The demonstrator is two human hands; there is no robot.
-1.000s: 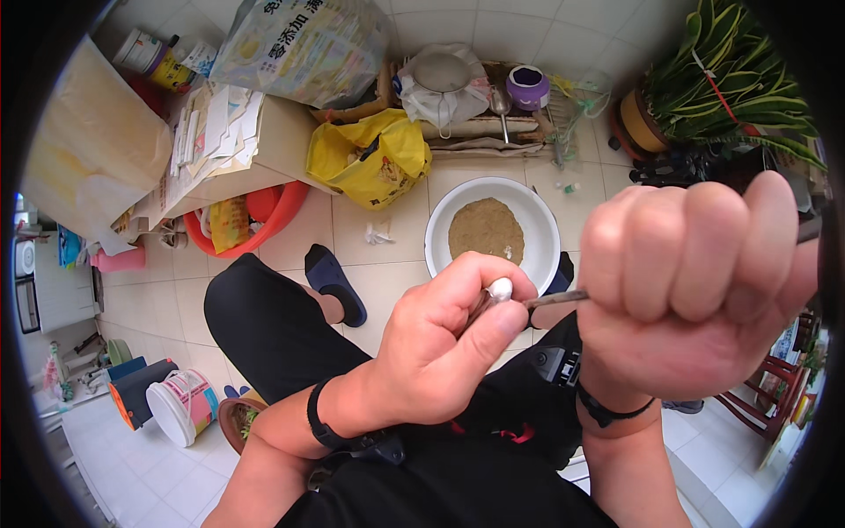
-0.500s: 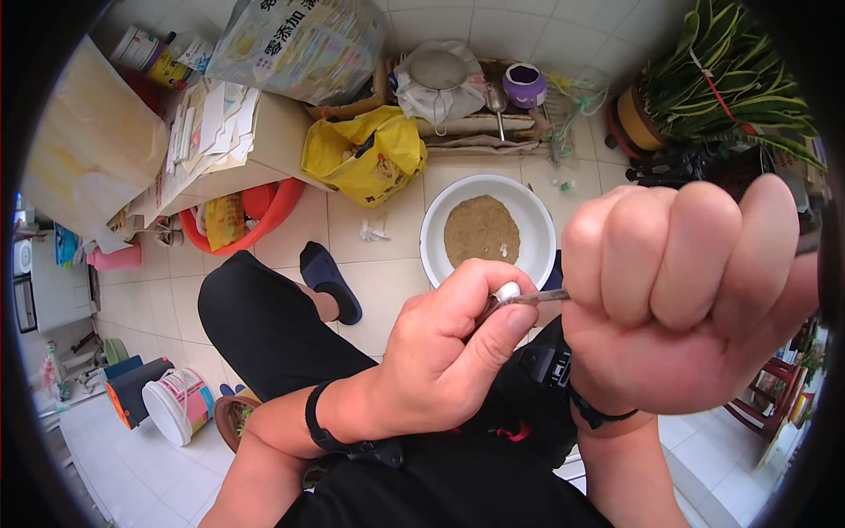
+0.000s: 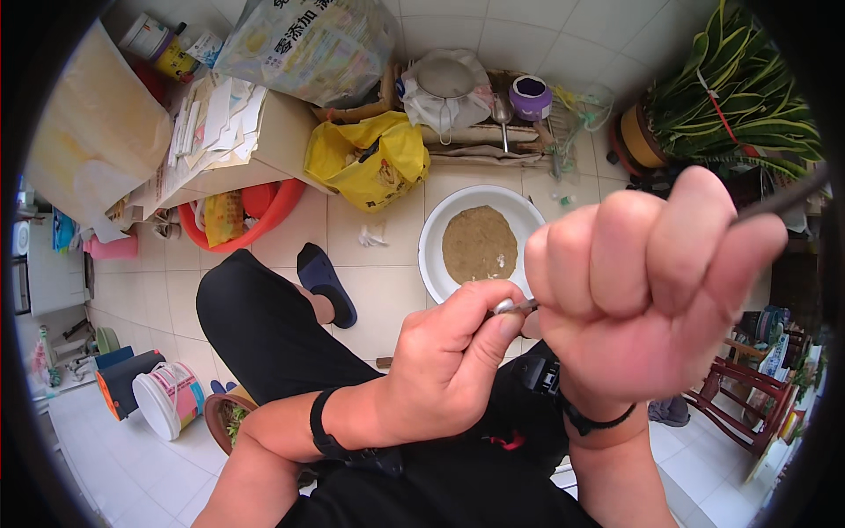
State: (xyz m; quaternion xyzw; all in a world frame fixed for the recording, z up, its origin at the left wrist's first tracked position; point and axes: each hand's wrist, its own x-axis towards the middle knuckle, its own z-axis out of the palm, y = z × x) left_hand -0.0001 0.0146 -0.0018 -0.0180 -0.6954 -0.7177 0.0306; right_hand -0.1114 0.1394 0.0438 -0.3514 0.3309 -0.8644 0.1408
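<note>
On the tiled floor beyond the hands sits a white basin (image 3: pixel 437 231) of brown powder, with a yellow plastic bag (image 3: pixel 368 163), an orange tub (image 3: pixel 236 220) and a potted plant (image 3: pixel 735 97) around it. The right hand (image 3: pixel 647 295), a tight fist close to the camera, hides the basin's right rim and grips a thin metal rod (image 3: pixel 526 305). The left hand (image 3: pixel 447 361) pinches the rod's pale tip. Since half a second ago, the fist has risen slightly.

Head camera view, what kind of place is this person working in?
Probably a tiled home utility corner or patio: a potted plant, a white basin of brown powder on the floor, and a cluttered red tub.
</note>
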